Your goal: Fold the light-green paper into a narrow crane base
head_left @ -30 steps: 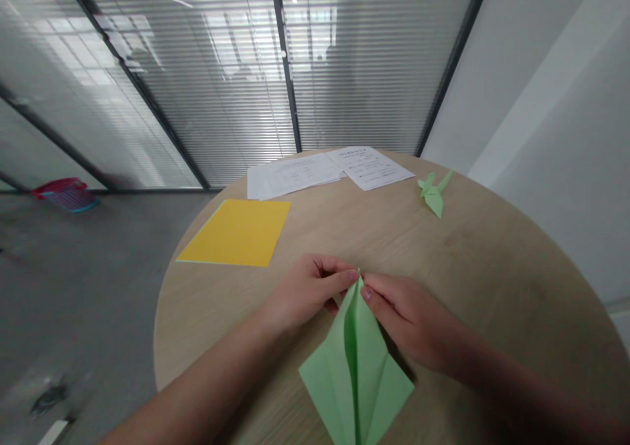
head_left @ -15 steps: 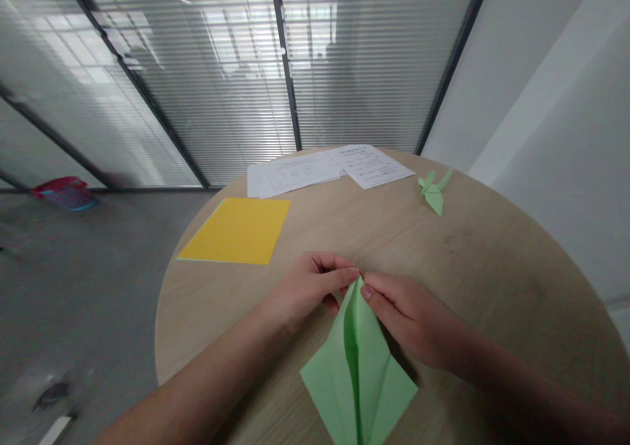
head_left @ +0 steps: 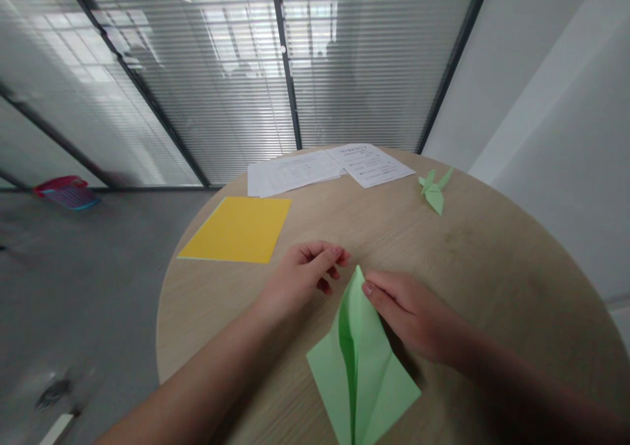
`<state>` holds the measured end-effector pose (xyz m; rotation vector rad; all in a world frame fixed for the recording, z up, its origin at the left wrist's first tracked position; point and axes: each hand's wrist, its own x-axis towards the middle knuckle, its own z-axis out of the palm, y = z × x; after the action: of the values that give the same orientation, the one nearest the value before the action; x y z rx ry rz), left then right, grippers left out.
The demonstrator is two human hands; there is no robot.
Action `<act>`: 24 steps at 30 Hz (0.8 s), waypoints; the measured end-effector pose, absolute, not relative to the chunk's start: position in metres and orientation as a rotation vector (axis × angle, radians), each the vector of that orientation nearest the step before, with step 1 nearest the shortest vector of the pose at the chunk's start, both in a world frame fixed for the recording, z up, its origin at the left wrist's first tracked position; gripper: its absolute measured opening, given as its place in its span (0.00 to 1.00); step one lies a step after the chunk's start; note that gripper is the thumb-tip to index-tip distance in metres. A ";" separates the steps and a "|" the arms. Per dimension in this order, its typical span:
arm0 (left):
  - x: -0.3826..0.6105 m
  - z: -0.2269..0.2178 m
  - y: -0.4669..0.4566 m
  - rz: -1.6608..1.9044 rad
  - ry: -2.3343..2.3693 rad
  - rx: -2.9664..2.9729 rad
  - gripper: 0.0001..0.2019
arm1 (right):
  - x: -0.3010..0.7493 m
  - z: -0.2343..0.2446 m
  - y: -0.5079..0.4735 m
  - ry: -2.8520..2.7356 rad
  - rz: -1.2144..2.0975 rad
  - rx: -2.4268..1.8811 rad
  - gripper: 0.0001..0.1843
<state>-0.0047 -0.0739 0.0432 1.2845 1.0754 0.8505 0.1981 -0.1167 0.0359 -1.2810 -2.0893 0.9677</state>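
Observation:
A folded sheet of light green paper [head_left: 367, 360] lies in front of me on the round table, its pointed tip facing away. A fold gapes along its middle, and its near end runs out of the picture. My right hand [head_left: 406, 310] pinches the right edge close to the tip between thumb and fingers. To the left of the tip, my left hand [head_left: 310, 271] hovers apart from the paper, holding nothing, with its fingers loosely bent and apart. Farther back on the right sits a small folded green paper figure [head_left: 434, 191].
Yellow square paper [head_left: 239, 230] with a green edge beneath lies on the left of the wooden table [head_left: 207, 314]. Printed white sheets [head_left: 295, 172] lie at the far edge. Beyond stand a glass partition with blinds and a white wall. A red and blue basket [head_left: 69, 192] is on the floor.
My left hand has let go of the green paper's tip and moved up and left. The paper's left side has shifted slightly right. My right hand keeps its hold.

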 end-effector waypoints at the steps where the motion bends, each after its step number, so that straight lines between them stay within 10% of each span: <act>1: -0.008 0.044 -0.073 0.775 1.060 1.327 0.17 | 0.199 0.035 -0.116 -2.072 0.976 -1.277 0.19; 24: -0.020 0.013 -0.114 0.575 0.916 2.889 0.09 | 0.207 0.011 -0.092 -2.208 0.352 -1.467 0.06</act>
<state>-0.0196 -0.1144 0.0128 2.8889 0.9159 0.5745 0.2065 -0.0916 0.0110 -1.4671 -2.2077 0.3516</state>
